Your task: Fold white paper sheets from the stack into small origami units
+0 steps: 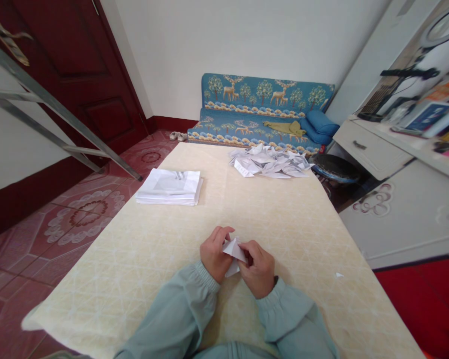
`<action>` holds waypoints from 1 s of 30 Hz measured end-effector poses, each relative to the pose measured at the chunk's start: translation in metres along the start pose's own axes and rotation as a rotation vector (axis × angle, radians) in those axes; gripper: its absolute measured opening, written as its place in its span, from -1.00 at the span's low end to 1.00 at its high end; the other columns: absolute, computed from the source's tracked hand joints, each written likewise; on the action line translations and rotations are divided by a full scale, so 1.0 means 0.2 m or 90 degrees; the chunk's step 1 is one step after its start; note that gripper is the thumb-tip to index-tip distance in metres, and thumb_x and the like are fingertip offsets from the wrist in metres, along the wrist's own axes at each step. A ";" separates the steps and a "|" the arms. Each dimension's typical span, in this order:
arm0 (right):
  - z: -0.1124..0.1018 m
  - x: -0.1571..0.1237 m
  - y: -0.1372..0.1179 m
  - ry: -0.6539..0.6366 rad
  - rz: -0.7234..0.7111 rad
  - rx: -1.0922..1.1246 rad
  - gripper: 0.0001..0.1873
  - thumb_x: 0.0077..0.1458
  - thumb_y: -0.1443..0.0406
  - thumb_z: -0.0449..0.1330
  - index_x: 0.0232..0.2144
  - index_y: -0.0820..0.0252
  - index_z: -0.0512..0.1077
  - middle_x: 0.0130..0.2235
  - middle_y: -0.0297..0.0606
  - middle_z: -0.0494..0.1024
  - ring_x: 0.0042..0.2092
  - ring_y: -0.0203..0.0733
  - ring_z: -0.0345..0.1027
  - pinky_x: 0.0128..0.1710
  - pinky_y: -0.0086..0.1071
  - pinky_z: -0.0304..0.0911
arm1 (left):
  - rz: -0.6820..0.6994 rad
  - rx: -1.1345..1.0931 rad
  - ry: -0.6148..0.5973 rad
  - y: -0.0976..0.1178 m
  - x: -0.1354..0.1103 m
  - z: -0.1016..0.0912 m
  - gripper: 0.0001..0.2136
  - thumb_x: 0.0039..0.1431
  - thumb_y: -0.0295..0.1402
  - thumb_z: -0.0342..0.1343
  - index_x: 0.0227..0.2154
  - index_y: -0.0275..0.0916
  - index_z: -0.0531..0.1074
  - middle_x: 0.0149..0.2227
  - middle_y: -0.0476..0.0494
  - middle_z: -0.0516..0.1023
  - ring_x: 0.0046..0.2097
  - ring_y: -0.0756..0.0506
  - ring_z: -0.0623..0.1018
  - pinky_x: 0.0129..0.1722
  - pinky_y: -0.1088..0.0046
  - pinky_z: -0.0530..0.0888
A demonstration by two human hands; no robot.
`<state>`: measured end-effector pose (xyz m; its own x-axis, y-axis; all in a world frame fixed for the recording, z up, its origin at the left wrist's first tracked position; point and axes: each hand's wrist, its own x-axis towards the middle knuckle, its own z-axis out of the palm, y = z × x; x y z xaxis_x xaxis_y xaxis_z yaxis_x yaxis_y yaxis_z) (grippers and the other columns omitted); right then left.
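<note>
Between my hands is a small folded piece of white paper (234, 249), held just above the near part of the table. My left hand (215, 253) grips its left side, with the fingers bent around it. On the other side, my right hand (258, 267) pinches the paper's right edge between thumb and fingers. The paper has a pointed, peaked top, and a flap hangs below it between the hands. My palms and some fingertips are hidden.
A pale patterned cloth covers the table (284, 214). A stack of white paper sheets (168, 187) lies at the back left. Many folded paper pieces (271, 162) are heaped at the back right. A tiny paper scrap (339, 275) rests to the right. A blue sofa (243, 117) stands behind.
</note>
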<state>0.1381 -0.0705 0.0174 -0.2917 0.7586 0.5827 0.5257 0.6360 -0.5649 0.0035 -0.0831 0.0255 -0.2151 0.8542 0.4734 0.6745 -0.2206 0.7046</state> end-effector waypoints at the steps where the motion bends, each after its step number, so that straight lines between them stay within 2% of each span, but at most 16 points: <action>1: 0.00 0.00 0.00 0.004 0.003 0.015 -0.72 -0.16 0.49 0.06 -0.33 0.15 0.38 -0.48 -0.35 0.40 -0.48 -0.28 0.26 -0.50 -0.43 0.17 | -0.015 -0.011 0.002 0.00 0.00 0.00 -0.74 -0.04 -0.51 0.08 -0.23 -0.21 0.36 -0.42 0.00 0.35 -0.43 0.02 0.37 -0.43 0.53 0.29; 5: 0.01 -0.01 0.01 0.037 0.045 0.054 -0.71 -0.11 0.47 0.08 -0.28 0.15 0.37 -0.45 -0.34 0.45 -0.47 -0.28 0.32 -0.46 -0.42 0.24 | -0.074 -0.053 -0.017 0.00 0.00 0.02 -0.65 -0.10 -0.52 0.10 -0.17 -0.19 0.36 -0.35 0.01 0.39 -0.50 0.06 0.32 -0.46 0.54 0.29; 8: 0.02 -0.01 0.00 0.050 0.113 0.085 -0.74 -0.08 0.43 0.11 -0.25 0.14 0.36 -0.48 -0.37 0.45 -0.50 -0.30 0.33 -0.47 -0.44 0.27 | -0.074 -0.067 -0.039 0.00 0.00 0.04 -0.62 -0.09 -0.54 0.08 -0.14 -0.18 0.36 -0.31 0.00 0.41 -0.49 0.06 0.33 -0.44 0.54 0.32; 12: 0.02 0.01 0.01 0.094 0.229 0.178 -0.83 -0.07 0.38 0.15 -0.33 0.15 0.30 -0.52 -0.41 0.43 -0.54 -0.32 0.32 -0.55 -0.49 0.24 | -0.077 -0.113 -0.035 -0.02 -0.01 0.04 -0.62 -0.10 -0.53 0.10 -0.13 -0.20 0.36 -0.30 -0.02 0.42 -0.50 0.08 0.32 -0.47 0.56 0.32; 18: -0.02 0.03 0.07 0.155 0.349 0.291 -0.86 -0.13 0.33 0.21 -0.43 0.18 0.32 -0.54 -0.41 0.41 -0.54 -0.32 0.27 -0.59 -0.50 0.19 | -0.108 -0.286 -0.073 -0.02 0.00 0.02 -0.68 0.00 -0.50 0.05 -0.12 -0.23 0.33 -0.33 -0.04 0.45 -0.53 0.09 0.37 -0.56 0.61 0.31; 20: -0.03 0.04 0.08 0.165 0.381 0.313 -0.88 -0.13 0.31 0.21 -0.46 0.19 0.33 -0.56 -0.41 0.40 -0.55 -0.33 0.25 -0.60 -0.50 0.17 | -0.061 -0.282 -0.071 -0.01 0.00 0.00 -0.67 0.04 -0.49 0.05 -0.08 -0.22 0.32 -0.23 -0.12 0.44 -0.45 0.06 0.43 -0.51 0.59 0.37; 23: -0.05 0.05 0.11 0.165 0.412 0.330 -0.88 -0.14 0.29 0.22 -0.51 0.20 0.34 -0.60 -0.43 0.36 -0.58 -0.34 0.20 -0.61 -0.50 0.13 | 0.076 -0.220 -0.089 -0.02 0.00 -0.03 -0.64 0.09 -0.50 0.01 -0.02 -0.16 0.34 0.02 -0.25 0.31 -0.19 -0.04 0.46 -0.34 0.50 0.45; 27: -0.07 0.05 0.15 0.151 0.432 0.340 -0.89 -0.18 0.31 0.22 -0.54 0.22 0.35 -0.62 -0.44 0.36 -0.58 -0.34 0.19 -0.61 -0.50 0.11 | 0.271 -0.085 -0.168 -0.02 0.01 -0.05 -0.55 0.10 -0.60 -0.09 -0.05 0.01 0.41 0.17 -0.17 0.15 0.07 -0.15 0.34 -0.16 0.36 0.44; 30: -0.08 0.05 0.16 0.137 0.450 0.339 -0.90 -0.18 0.32 0.21 -0.55 0.21 0.34 -0.62 -0.45 0.37 -0.57 -0.34 0.21 -0.60 -0.50 0.12 | 0.305 -0.025 -0.166 -0.02 0.01 -0.06 -0.48 0.10 -0.65 -0.14 -0.02 0.07 0.39 0.22 -0.13 0.10 0.13 -0.17 0.28 -0.12 0.31 0.43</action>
<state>0.1648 -0.0443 0.0154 0.1413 0.9878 0.0649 0.0715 0.0552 -0.9959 -0.0089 -0.0867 0.0293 0.2947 0.7412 0.6031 0.6268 -0.6263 0.4636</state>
